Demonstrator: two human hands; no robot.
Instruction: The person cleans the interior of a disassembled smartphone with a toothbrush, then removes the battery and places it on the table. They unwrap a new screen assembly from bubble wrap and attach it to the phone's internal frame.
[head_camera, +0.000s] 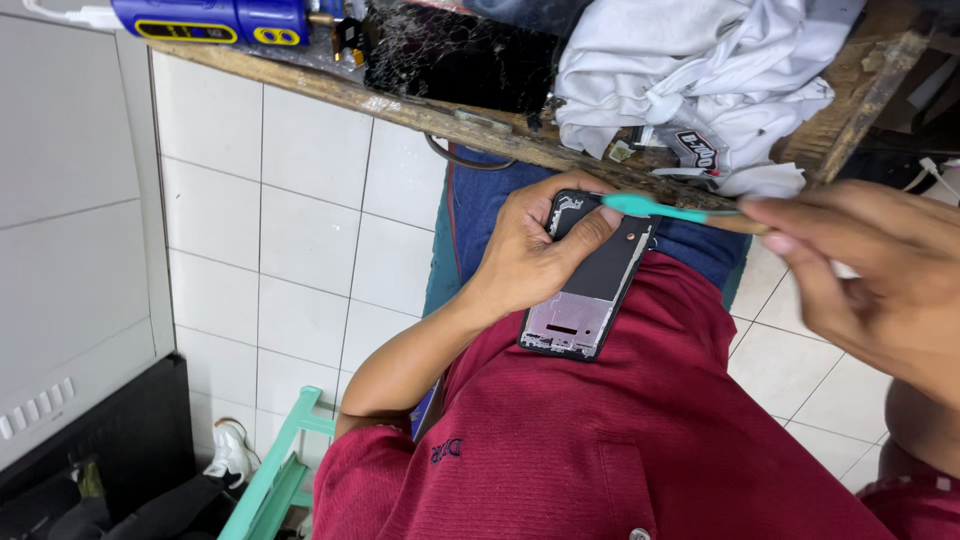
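My left hand (535, 250) grips an opened phone frame (585, 290), black with a pale grey inner plate, resting against my red shirt. My right hand (870, 270) holds a teal toothbrush (665, 210) by its handle. The brush head touches the top end of the phone frame, just past my left thumb.
A worn wooden workbench edge (450, 120) runs across the top, carrying a cracked black phone screen (455, 55), a crumpled white cloth (700, 80) and a blue and yellow tool (215, 20). White floor tiles (300, 240) lie at left, with a teal stool (275, 480) below.
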